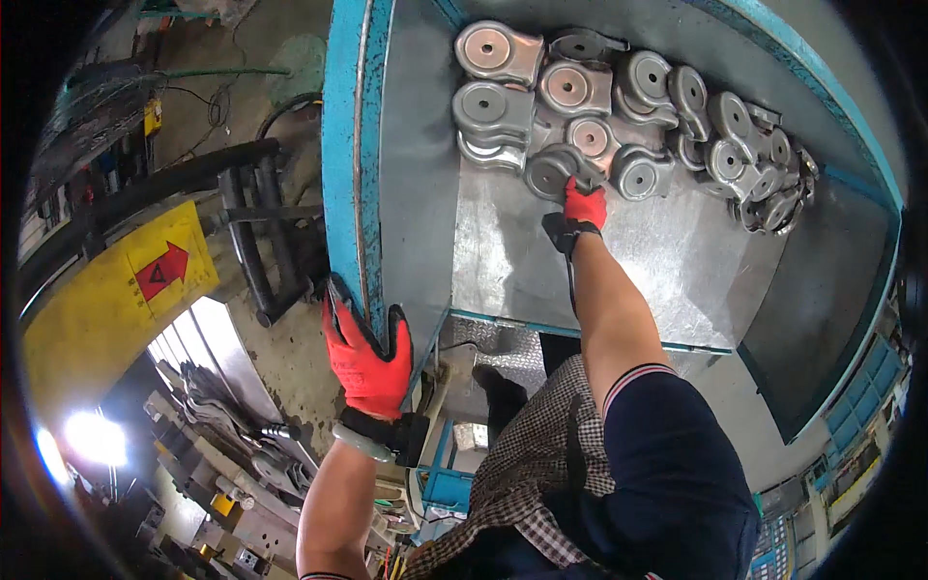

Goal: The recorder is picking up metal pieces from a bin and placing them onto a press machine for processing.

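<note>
Right hand (587,205), red glove, curled closed on the near right edge of a grey metal part (546,177), a finger over its top face; how far the rest wraps underneath is hidden. Left hand (372,358), also gloved, opened wide, thumb apart from fingers, straddling the lower end of the blue post (350,145); looks like bracing, can't tell how firmly. The part sits at the front of the group on the metal table (522,256), round end to the left, apparently tipped, close against a copper-toned part (591,138) behind and near another grey part (642,175) on the right. For good handling: get a full grip on the narrower end rather than fingertips only, since the piece looks heavy and smooth; lift it clear of the copper-toned one before sliding sideways, or the rims may catch. Keep fingers out of the gap on the right, a likely pinch spot. The dark strap (572,275) hanging from the right wrist could snag, so better kept clear. Left-hand brace seems useful for the long reach. Further out: stacked parts at the back, a jumbled heap (764,174) far right, yellow panel (106,285) off left.
</note>
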Motion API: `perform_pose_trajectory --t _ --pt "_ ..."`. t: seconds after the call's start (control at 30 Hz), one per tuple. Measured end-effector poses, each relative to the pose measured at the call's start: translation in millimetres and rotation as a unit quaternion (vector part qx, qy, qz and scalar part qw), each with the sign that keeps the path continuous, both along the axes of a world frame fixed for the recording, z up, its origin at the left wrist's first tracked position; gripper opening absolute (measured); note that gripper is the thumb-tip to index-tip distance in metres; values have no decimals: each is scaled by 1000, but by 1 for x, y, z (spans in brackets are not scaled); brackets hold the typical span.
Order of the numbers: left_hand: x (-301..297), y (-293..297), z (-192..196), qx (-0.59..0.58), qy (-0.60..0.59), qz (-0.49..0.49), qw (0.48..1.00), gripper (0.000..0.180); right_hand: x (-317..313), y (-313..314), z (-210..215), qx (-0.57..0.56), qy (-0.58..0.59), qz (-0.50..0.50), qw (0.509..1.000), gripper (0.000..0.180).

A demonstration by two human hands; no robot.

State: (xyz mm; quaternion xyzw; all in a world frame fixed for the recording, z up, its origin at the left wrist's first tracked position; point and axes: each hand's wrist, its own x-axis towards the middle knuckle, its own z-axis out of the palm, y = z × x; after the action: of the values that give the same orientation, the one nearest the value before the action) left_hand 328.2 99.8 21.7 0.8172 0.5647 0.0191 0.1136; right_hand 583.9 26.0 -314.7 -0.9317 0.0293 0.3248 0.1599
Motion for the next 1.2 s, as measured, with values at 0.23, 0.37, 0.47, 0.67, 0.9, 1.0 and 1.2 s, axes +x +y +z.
perform_pose_trajectory --t 0.23,0.37,0.47,0.67,0.9,1.0,1.2 --pt "1 -1 1 -7 -6 12 1000 79 2 -18 -36 84 83 -22 993 86" --pt "-4 -5 -2 15 -4 1 1000 76 7 -22 -42 207 134 -58 967 65" --pt "-1 -3 -1 21 -9 -8 1000 72 17 -35 -37 214 109 -48 970 70" --pt "1 -4 -1 26 -8 -4 1000 73 47 -75 32 412 189 -145 880 50" --pt "-1 -5 -3 30 -13 -3 999 73 147 -119 53 391 158 -81 903 40" --pt "0 -5 -3 29 -20 -2 999 73 173 -124 26 366 155 -76 915 42" --pt "-1 -1 -7 25 -8 -5 1000 76 198 -123 -16 367 247 -74 894 44"
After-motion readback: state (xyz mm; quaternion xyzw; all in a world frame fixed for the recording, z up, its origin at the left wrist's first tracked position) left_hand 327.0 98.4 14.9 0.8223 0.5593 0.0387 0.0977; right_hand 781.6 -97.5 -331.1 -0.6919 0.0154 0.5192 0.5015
